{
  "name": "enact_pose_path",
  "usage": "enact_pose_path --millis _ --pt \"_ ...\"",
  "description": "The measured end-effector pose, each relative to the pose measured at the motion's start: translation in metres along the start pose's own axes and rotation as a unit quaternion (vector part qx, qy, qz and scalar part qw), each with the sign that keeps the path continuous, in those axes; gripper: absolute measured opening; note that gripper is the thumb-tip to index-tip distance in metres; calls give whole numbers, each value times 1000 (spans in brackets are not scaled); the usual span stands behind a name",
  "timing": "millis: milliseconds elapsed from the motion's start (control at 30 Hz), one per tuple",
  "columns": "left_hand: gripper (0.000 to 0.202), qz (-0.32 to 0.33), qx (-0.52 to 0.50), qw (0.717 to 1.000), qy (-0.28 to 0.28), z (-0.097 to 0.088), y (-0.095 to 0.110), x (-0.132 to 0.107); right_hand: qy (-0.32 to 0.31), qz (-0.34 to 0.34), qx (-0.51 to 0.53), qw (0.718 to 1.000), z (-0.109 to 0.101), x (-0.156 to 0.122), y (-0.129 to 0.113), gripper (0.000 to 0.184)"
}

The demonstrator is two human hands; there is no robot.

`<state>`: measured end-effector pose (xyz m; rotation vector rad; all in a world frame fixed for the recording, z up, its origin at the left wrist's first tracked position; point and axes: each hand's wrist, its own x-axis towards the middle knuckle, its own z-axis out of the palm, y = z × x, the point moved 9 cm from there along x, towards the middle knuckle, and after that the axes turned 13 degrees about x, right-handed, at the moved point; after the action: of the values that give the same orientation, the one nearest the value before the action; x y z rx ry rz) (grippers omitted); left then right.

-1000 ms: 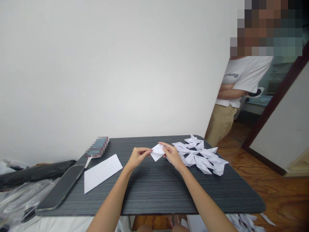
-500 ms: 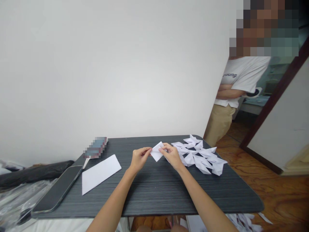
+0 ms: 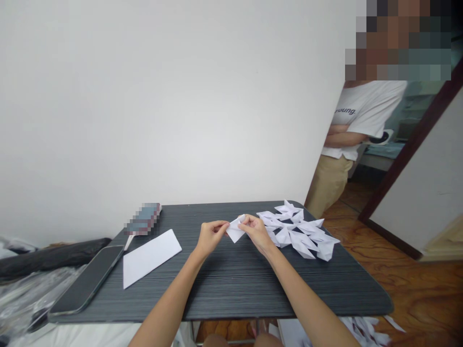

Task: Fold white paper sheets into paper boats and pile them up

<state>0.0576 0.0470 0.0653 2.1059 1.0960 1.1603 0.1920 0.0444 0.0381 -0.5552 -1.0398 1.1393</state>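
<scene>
A small folded piece of white paper [image 3: 235, 232] is held above the dark table, its lower corner pointing down toward me. My left hand [image 3: 211, 234] pinches its left corner between thumb and fingertips. On the opposite side my right hand [image 3: 256, 231] grips it, thumb in front and fingers partly behind, with the top flap bent near the thumb. Just right of that hand lies a spread of several folded white paper pieces [image 3: 300, 233] with pointed tips. To the left, flat on the table, is a stack of white paper sheets [image 3: 152, 258].
The black wood-grain table [image 3: 231, 289] stands against a white wall. At its left edge are a phone-like dark slab [image 3: 88, 279] and a blurred-out item [image 3: 142, 220]. A person [image 3: 356, 120] with folded arms stands by the doorway. Paper strips [image 3: 365, 330] lie below the table's right front.
The upper flap of the folded paper has bent over toward the right thumb. Both hands keep their grip in nearly the same place.
</scene>
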Motion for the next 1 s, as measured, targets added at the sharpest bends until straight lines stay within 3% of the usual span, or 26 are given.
enact_pose_path --millis 133,300,433,533,733,1000 --pt "29 -14 -11 999 -45 10 -2 -1 2 -1 -26 1000 0 0 1 20" --pt "29 -2 2 999 -39 9 -1 -2 36 19 -36 998 -4 -2 3 22" --pt "28 -4 -8 1000 -27 6 -1 -2 50 81 -17 995 -6 -4 13 50" --pt "29 -25 -40 998 -36 9 -3 -2 28 99 -11 995 -2 -4 16 58" --pt "43 -78 -140 986 -51 17 -10 -1 18 82 -2 996 0 -4 11 62" --pt "47 -86 -163 978 -94 33 -15 0 10 64 -30 997 8 -6 7 56"
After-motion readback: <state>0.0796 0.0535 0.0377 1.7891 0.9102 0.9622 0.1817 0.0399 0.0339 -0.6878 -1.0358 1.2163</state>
